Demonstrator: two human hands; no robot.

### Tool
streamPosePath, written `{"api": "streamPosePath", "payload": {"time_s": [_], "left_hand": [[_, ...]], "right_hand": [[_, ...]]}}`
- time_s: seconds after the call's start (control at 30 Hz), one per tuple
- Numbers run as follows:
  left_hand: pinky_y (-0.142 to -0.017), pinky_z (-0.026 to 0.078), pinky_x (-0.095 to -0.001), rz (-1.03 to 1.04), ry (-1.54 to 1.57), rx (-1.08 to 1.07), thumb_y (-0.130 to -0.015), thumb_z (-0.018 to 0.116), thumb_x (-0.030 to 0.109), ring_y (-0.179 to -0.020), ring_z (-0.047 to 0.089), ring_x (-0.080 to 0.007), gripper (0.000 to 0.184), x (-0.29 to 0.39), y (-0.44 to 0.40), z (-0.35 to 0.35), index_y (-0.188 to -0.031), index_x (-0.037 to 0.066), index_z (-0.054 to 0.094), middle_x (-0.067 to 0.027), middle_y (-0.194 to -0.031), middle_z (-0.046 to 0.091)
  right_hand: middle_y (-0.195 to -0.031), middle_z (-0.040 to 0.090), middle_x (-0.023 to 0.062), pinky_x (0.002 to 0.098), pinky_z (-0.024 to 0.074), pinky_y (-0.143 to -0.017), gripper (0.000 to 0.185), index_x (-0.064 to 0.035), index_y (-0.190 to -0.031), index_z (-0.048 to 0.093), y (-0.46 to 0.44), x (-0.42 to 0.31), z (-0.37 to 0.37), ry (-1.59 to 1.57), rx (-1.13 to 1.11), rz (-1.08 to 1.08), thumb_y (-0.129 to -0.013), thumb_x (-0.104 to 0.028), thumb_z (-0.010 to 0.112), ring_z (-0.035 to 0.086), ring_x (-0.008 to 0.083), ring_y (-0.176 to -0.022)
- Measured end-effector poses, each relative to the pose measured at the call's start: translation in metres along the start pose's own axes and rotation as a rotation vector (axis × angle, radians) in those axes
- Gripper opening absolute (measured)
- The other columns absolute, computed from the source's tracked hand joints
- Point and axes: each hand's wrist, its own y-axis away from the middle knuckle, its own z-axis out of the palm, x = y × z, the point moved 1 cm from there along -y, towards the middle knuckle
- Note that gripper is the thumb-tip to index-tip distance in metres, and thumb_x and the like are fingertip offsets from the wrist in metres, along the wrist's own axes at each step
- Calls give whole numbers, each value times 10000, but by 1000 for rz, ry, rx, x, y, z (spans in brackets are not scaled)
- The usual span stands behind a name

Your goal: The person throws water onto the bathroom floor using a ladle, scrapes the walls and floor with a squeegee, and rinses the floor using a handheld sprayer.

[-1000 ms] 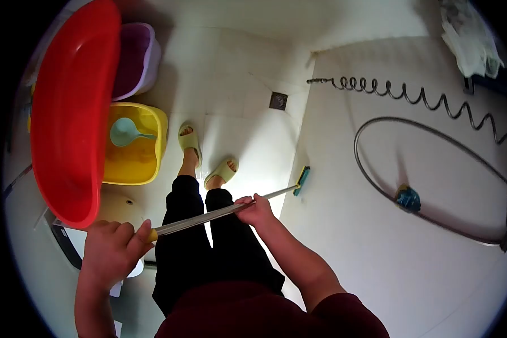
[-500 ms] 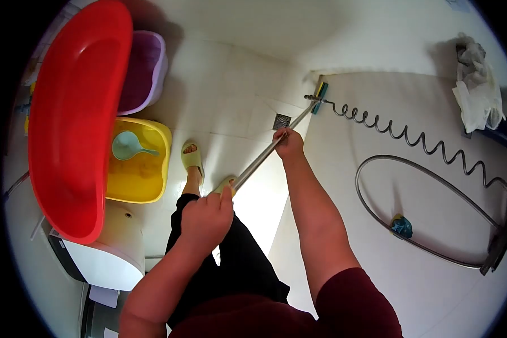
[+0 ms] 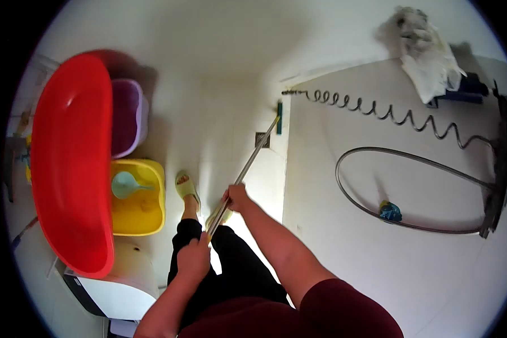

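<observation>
A long metal-handled floor brush (image 3: 249, 164) slants across the middle of the view. Its narrow teal head (image 3: 280, 118) rests at the foot of the wall, beside the square floor drain (image 3: 262, 139); bristles cannot be made out. My left hand (image 3: 194, 258) is closed around the near end of the handle, close to my leg. Farther up, my right hand (image 3: 238, 197) wraps the same handle above my slipper.
On the left stand a red tub (image 3: 73, 169), a purple basin (image 3: 127, 115) and a yellow basin (image 3: 152, 222) holding a pale green dipper (image 3: 125, 185). A coiled hose (image 3: 403, 117), a looped hose (image 3: 343, 174) and a plastic bag (image 3: 428, 59) hang on the right wall.
My right hand has come back toward my body, and my left hand has lowered. The brush head has left the wall near the coiled hose and now lies lower, by the drain. The view has shifted.
</observation>
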Motion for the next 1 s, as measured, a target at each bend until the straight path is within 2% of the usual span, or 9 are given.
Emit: {"api": "streamPosePath", "payload": {"time_s": [0.13, 0.3, 0.43, 0.53, 0.63, 0.67, 0.77, 0.83, 1.0], "left_hand": [[-545, 455, -413, 82, 71, 71, -716, 567, 130, -640, 555, -317, 465, 9, 63, -40, -1156, 51, 440, -158, -760, 524], [-642, 485, -375, 351, 128, 386, -672, 573, 18, -792, 586, -317, 339, 55, 143, -112, -1006, 57, 535, -176, -921, 571], [-678, 489, -336, 618, 299, 563, -647, 608, -25, -802, 605, -282, 219, 96, 184, -136, -851, 39, 561, -151, -893, 602], [-616, 493, -313, 766, 295, 645, -653, 642, 23, -715, 608, -256, 189, 134, 180, -139, -816, 31, 546, -117, -825, 610], [-569, 477, -322, 798, 271, 686, -661, 659, 64, -662, 594, -273, 220, 161, 177, -122, -845, 50, 539, -115, -793, 598], [-567, 471, -320, 771, 242, 683, -679, 652, 94, -657, 589, -264, 185, 160, 165, -110, -829, 65, 548, -103, -780, 598], [-566, 458, -326, 778, 325, 580, -699, 640, 194, -654, 579, -254, 150, 154, 142, -83, -777, 94, 559, -66, -734, 589], [-554, 450, -334, 770, 314, 527, -706, 632, 216, -646, 571, -262, 150, 158, 139, -75, -760, 99, 555, -65, -721, 584], [-558, 446, -330, 714, 177, 434, -738, 612, 184, -649, 567, -276, 104, 151, 133, -67, -776, 92, 582, -90, -726, 586]], "right_hand": [[-566, 386, 59, 320, 387, -395, 118, -83, -863, 349, 62, 32, 20, -180, -28, -228, -793, -31, 429, 395, 174, -444], [-627, 427, 29, 303, 410, -546, 66, -97, -877, 417, 173, 38, 30, -563, -364, -189, -831, -91, 465, 427, 144, -555], [-755, 509, 72, 346, 440, -749, 205, -64, -817, 458, 212, 21, -2, -288, -720, -112, -865, -262, 477, 519, 200, -757], [-809, 527, 68, 346, 465, -741, 366, -81, -908, 471, 264, 6, -35, 197, -663, -181, -862, -440, 423, 550, 194, -794], [-778, 522, 64, 294, 491, -690, 377, -53, -1140, 445, 276, 13, -81, 664, -490, -480, -883, -330, 425, 556, 161, -717], [-694, 529, 49, 272, 468, -557, 367, -50, -1042, 503, 270, 23, -98, 601, -445, -608, -842, -356, 480, 552, 154, -583], [-722, 566, 57, 247, 477, -555, 304, -33, -910, 575, 244, 42, -169, 904, -163, -768, -819, -319, 530, 551, 130, -607], [-611, 580, 79, 304, 435, -559, 408, -44, -719, 624, 259, 53, -210, 1058, 23, -840, -798, -425, 503, 548, 179, -566], [-559, 557, 112, 336, 414, -578, 461, -31, -592, 572, 241, 101, -307, 822, 284, -782, -829, -410, 462, 542, 215, -569]]}}
